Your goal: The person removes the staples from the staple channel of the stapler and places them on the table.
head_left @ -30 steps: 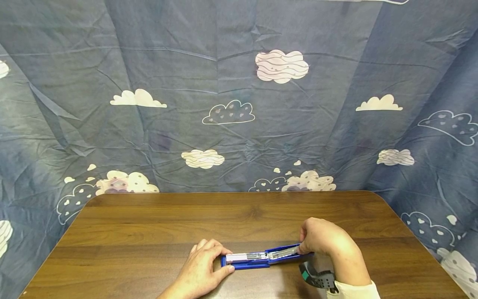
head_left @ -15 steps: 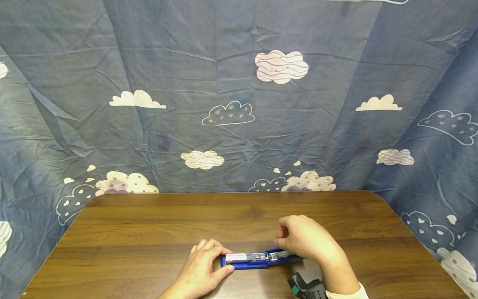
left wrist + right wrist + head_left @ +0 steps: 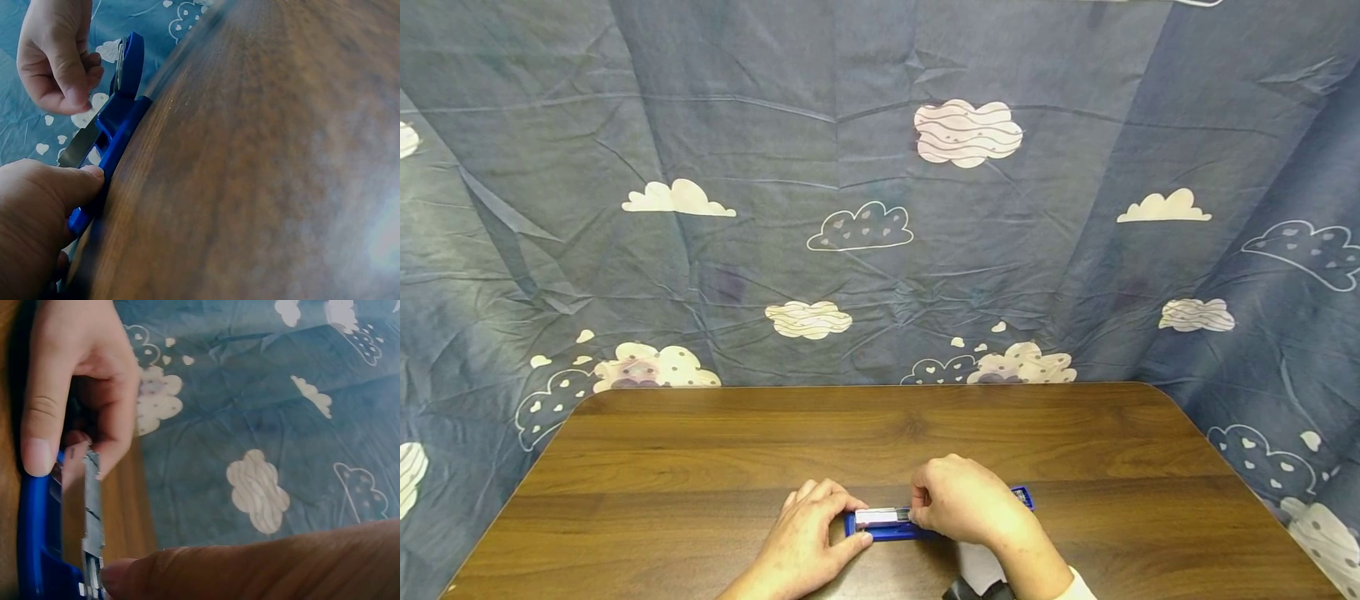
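Note:
An opened blue stapler (image 3: 891, 535) lies on the table, its metal magazine exposed and its blue top (image 3: 132, 65) swung back to the right. My left hand (image 3: 808, 533) grips the left end of its base, thumb at the near side and fingers at the far side. My right hand (image 3: 966, 500) is over the middle of the stapler, fingers curled, thumb and index fingertips together at the metal magazine (image 3: 94, 506). In the right wrist view the right thumb touches a silver part there. Whether anything small is between those fingertips is hidden.
The brown wooden table (image 3: 715, 442) extends around the stapler. Behind it hangs a blue curtain (image 3: 760, 258) printed with clouds. A dark wrist strap (image 3: 981, 590) shows below my right forearm.
My right hand has moved left from the stapler's swung-back top to the magazine, rising off it on the way. The left hand has stayed on the base.

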Tool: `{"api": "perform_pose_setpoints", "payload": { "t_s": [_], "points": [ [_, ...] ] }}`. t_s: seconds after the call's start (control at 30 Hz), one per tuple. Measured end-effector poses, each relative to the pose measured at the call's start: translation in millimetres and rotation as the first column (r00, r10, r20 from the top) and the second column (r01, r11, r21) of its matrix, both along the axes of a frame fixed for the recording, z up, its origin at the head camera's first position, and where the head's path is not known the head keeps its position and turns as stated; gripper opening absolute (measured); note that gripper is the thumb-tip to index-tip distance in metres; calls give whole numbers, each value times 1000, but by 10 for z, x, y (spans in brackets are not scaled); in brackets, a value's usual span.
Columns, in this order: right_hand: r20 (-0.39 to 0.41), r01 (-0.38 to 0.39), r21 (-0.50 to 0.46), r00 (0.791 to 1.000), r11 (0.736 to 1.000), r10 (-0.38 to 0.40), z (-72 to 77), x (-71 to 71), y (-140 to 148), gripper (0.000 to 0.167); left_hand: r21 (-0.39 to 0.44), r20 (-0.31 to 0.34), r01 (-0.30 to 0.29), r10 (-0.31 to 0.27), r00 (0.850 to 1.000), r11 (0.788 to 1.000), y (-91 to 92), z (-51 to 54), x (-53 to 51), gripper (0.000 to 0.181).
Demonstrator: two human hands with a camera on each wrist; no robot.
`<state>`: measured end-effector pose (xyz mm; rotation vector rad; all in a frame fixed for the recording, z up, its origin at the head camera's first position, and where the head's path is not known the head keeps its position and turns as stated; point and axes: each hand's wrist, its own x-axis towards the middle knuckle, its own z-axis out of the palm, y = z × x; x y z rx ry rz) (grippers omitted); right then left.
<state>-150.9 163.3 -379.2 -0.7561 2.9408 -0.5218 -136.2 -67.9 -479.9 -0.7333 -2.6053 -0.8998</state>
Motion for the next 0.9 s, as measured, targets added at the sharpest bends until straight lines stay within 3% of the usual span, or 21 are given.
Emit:
{"api": "perform_pose_setpoints", "payload": {
  "t_s": [0.47,0.9],
  "points": [
    [40,6,53,999,999,-8,-85,60,-71,29,14,43,5,-5,999,1000,15,14,8,24],
    [73,-27,23,997,999,25,-105,44,-159,27,-7,34,-8,8,999,1000,4,5,-6,25]
  ]
}}
